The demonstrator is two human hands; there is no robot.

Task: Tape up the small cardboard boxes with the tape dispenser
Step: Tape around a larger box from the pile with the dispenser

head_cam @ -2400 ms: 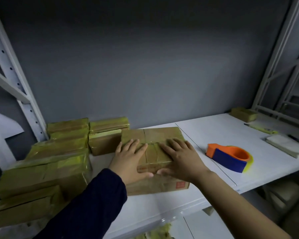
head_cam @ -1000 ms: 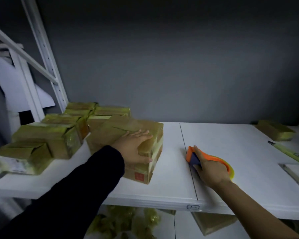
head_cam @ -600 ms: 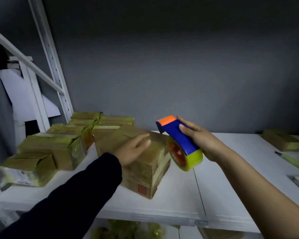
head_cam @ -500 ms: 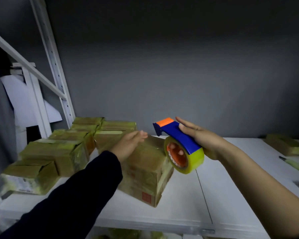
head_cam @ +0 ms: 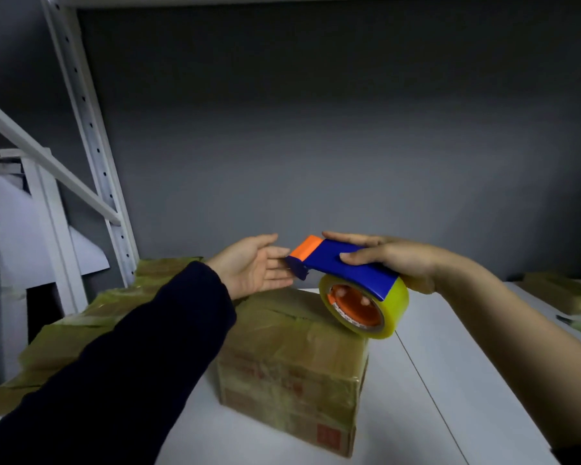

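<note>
White shelf point(head_cam: 450, 380) against grey wall point(head_cam: 316, 129), brown taped cardboard box point(head_cam: 292, 364) near centre (similar boxes point(head_cam: 81, 330) stacked left), right hand point(head_cam: 399, 260) fingers grasping blue-and-orange tape dispenser point(head_cam: 346, 266) over its right edge, left hand point(head_cam: 252, 266) fingers released.

Stockroom or packing corner set inside storage racking.
A white steel upright punched with rows of holes point(head_cam: 94, 152) and a slanted white brace point(head_cam: 47, 159) frame a flat white shelf board point(head_cam: 403, 424) against a bare grey wall point(head_cam: 316, 129). Tape-wrapped brown cardboard boxes point(head_cam: 74, 333) are stacked along the shelf's left side.
</note>
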